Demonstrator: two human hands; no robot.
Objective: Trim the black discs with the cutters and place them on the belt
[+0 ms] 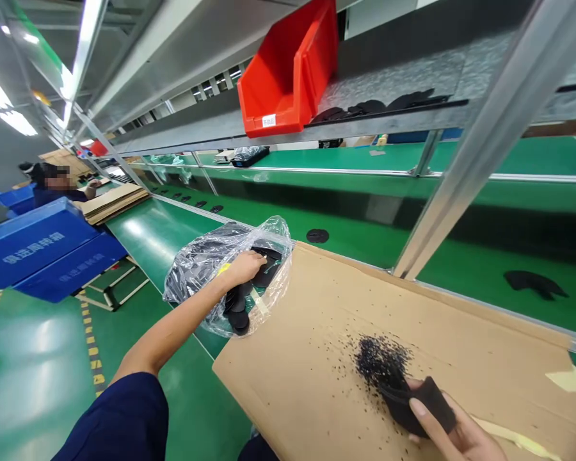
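My left hand (246, 267) reaches into the mouth of a clear plastic bag (196, 259), fingers drawn together at the flat black pieces (266, 272) inside. What lies between its fingertips is hidden. More rounded black pieces (239, 320) show at the bag's near edge. Low on the right, my right hand (454, 426) is closed around a curved black foam-like piece (420, 404), thumb on its near face. The piece is held tilted over a heap of small black bits (381, 358), which scatter across a brown cardboard sheet (297, 358).
A red bin (288, 77) stands on the shelf above, beside more black pieces (374, 109). Single black pieces (317, 235) lie on the green belt behind. A metal post (470, 141) rises at right. Blue crates (43, 250) and another person (60, 182) are at left.
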